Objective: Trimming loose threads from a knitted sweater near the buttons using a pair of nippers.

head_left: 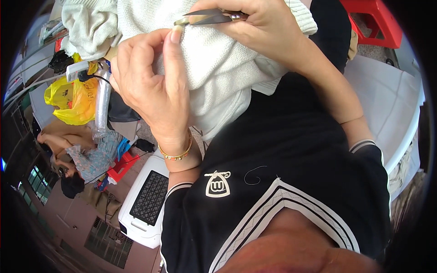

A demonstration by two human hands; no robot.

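Evidently for steadiness, the white knit garment [214,61] is lying bunched in front of me, partly over my lap, directly under both hands. My left hand [152,84] is pinching the knit, thumb and forefinger nearly meeting, seemingly keeping that spot firm beside the blades; whether a thread is sitting between them, I can't tell. My right hand [268,29] is grasping small dark snips [216,19], fingers curling around the handle, tips pointing toward my left thumb.
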